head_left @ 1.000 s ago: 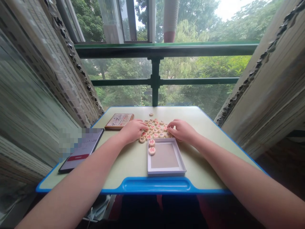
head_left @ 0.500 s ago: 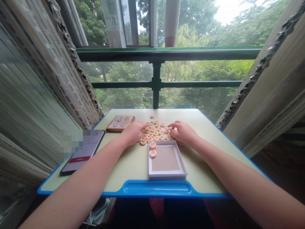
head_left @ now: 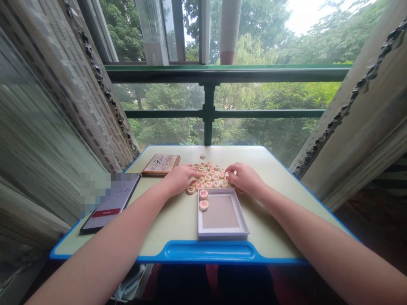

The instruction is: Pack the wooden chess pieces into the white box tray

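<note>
Round wooden xiangqi pieces point(head_left: 209, 178) with red and black characters lie in a loose cluster mid-table. At the cluster's left edge my left hand point(head_left: 182, 178) has its fingers closed on a xiangqi piece, which they mostly cover. Opposite it, my right hand point(head_left: 244, 177) rests by the right edge, fingers bent and apart, close to several pieces and partly hiding them. A shallow white box tray point(head_left: 201, 224) stands just in front of the cluster. Two red-marked pieces, one a "帅"-type piece point(head_left: 203, 194) and the other a "相" piece point(head_left: 204, 205), lie along its left side.
A box lid point(head_left: 160, 164) with Chinese writing lies back left. Nearer on the left is a phone point(head_left: 110, 207) showing a timer. One lone piece point(head_left: 202, 156) sits behind the cluster. The table has a blue rim with a groove point(head_left: 210, 250); curtains flank both sides.
My left hand has shifted slightly right and nearer, its fingertips now covering a red-marked piece that showed before. My right hand has barely moved.
</note>
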Demonstrator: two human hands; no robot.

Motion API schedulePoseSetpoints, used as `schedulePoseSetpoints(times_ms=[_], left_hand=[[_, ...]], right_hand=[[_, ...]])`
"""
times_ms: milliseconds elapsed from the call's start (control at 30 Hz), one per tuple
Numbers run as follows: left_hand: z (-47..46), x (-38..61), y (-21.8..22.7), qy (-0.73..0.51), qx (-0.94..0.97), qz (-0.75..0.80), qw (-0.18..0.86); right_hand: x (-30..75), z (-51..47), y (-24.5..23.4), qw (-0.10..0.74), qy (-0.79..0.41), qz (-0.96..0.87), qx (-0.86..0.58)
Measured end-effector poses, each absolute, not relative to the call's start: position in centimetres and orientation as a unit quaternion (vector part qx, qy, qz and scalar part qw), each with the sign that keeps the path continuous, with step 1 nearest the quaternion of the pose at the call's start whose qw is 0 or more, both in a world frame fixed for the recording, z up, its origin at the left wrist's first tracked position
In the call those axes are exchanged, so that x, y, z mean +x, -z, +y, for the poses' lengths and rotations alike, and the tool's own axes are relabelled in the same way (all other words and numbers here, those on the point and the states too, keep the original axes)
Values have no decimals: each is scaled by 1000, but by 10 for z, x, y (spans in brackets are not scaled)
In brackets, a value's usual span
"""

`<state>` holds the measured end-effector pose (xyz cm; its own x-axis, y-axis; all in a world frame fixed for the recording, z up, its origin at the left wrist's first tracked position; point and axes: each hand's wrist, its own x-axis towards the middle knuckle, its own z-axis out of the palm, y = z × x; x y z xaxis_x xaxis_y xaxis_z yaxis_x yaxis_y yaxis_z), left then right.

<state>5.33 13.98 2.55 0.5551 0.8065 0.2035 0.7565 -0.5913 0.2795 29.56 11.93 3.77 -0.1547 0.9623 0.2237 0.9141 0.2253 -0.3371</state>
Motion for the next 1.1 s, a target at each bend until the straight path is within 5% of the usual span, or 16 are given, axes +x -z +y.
schedulePoseSetpoints(times_ms=[667,867,1100], left_hand=[[145,64,-31,-241,859,451,37],[130,66,-37,-376,786,437,224],[126,67,-44,-388,704,410,431]], right_hand=[[283,108,-34,228,-57,-846,-478],[287,109,-36,257,-61,-848,-459],[288,107,-40,293,-51,-856,-423]])
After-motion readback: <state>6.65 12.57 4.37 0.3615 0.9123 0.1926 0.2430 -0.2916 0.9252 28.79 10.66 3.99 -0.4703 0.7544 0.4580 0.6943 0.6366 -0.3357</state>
